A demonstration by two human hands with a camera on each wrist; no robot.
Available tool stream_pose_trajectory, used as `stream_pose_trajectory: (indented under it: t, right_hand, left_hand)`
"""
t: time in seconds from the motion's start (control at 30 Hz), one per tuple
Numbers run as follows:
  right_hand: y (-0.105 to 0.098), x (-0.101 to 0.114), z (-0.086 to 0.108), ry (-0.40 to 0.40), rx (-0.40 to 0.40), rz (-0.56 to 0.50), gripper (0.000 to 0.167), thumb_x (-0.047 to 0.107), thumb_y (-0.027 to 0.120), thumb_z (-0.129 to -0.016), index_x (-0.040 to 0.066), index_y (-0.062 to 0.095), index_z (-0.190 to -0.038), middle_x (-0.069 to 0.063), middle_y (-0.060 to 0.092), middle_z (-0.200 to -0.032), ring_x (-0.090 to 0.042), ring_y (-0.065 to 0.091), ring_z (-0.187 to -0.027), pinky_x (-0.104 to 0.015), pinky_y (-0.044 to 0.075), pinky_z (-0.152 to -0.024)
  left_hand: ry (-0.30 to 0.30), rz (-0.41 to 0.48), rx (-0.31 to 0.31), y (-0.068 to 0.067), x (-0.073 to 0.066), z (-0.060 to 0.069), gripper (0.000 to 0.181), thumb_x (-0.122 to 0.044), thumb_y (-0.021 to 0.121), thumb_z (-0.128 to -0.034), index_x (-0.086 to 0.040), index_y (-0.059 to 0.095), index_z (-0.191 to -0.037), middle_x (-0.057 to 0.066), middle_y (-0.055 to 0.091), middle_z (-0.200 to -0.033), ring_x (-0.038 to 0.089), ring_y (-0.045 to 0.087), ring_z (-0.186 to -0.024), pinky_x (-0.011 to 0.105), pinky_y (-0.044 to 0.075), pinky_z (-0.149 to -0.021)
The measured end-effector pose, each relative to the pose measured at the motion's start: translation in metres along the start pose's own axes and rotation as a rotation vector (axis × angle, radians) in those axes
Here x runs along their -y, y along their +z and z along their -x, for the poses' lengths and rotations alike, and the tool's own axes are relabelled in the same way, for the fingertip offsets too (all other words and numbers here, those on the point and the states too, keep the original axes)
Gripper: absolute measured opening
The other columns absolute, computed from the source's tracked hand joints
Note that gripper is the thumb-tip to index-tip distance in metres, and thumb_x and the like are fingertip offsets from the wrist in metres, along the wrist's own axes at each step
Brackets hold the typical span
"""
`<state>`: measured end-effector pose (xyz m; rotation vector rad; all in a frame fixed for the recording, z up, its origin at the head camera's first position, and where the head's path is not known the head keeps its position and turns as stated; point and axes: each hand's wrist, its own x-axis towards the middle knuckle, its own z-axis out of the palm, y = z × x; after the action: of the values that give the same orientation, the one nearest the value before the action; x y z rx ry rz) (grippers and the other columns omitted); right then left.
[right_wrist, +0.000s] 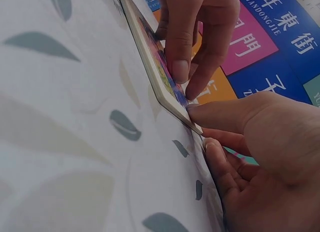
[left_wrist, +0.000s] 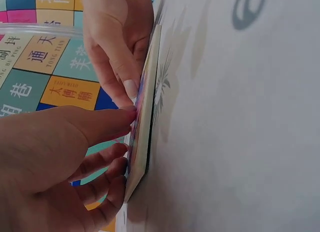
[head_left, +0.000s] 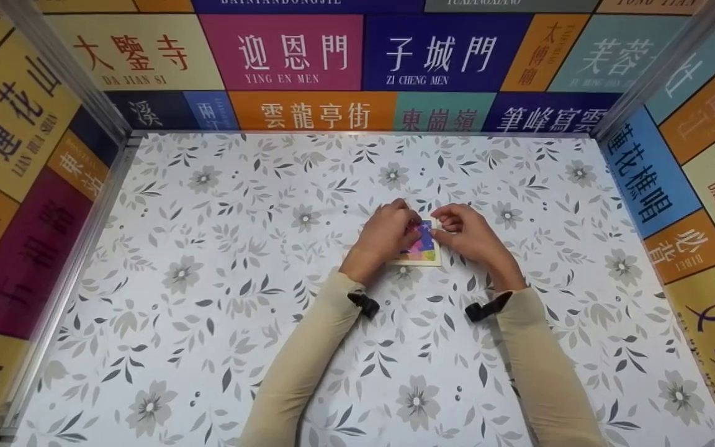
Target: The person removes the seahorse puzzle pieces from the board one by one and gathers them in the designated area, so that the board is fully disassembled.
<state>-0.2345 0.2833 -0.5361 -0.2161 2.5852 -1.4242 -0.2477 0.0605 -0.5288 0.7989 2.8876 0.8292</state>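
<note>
A small flat picture board (head_left: 427, 253) with a cream border and a purple, blue, pink and yellow picture lies on the patterned cloth. Over its left part is my left hand (head_left: 385, 230), which hides much of the picture. In the left wrist view, that thumb presses on the face of the board (left_wrist: 145, 137), and the curled fingers meet its edge. My right hand (head_left: 469, 233) pinches the right edge near the far corner, thumb on top. The right wrist view shows both hands' fingertips close together on the board (right_wrist: 161, 66). Whether a separate piece lies under my left fingertips is hidden.
White cloth (head_left: 208, 323) printed with grey flowers and leaves covers the table. Upright panels (head_left: 295, 56) with coloured lettered blocks enclose the back and both sides. A black strap with a small device (head_left: 364, 304) sits on each wrist.
</note>
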Motion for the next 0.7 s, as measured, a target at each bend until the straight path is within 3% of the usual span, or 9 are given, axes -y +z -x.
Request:
stream_pose_trajectory:
  t: [0.13,0.4,0.7]
  right_hand:
    - [-0.0005,-0.0045,-0.0008,-0.020,-0.004,0.004,0.040,0.012,0.079,-0.098,-0.001,0.067,-0.134,-0.018,0.062,-0.119,-0.021,0.060,-0.103,-0.017,0.048,-0.088]
    - [-0.0028,-0.0064,-0.0007,-0.044,0.044,0.003,0.047,0.014,0.081,-0.097,-0.002,0.065,-0.138,-0.021,0.062,-0.127,-0.027,0.058,-0.111,-0.028,0.049,-0.098]
    - [-0.0051,-0.0083,-0.0005,-0.030,0.060,-0.008,0.052,0.013,0.082,-0.095,-0.001,0.062,-0.141,-0.019,0.060,-0.128,-0.024,0.056,-0.110,-0.023,0.047,-0.096]
  left_hand:
    - [0.006,-0.015,0.009,-0.0025,-0.0032,-0.0011,0.025,-0.023,0.079,-0.0981,-0.011,0.082,-0.120,0.007,0.070,-0.116,0.028,0.070,-0.105,0.043,0.057,-0.097]
    - [-0.059,-0.028,0.059,-0.0017,-0.0023,-0.0047,0.031,-0.033,0.081,-0.0987,-0.015,0.075,-0.124,0.002,0.066,-0.121,0.023,0.069,-0.109,0.041,0.058,-0.097]
    - [-0.054,-0.049,0.072,-0.0021,-0.0028,-0.0067,0.032,-0.033,0.079,-0.0998,-0.015,0.072,-0.124,0.004,0.065,-0.123,0.023,0.067,-0.111,0.042,0.058,-0.098]
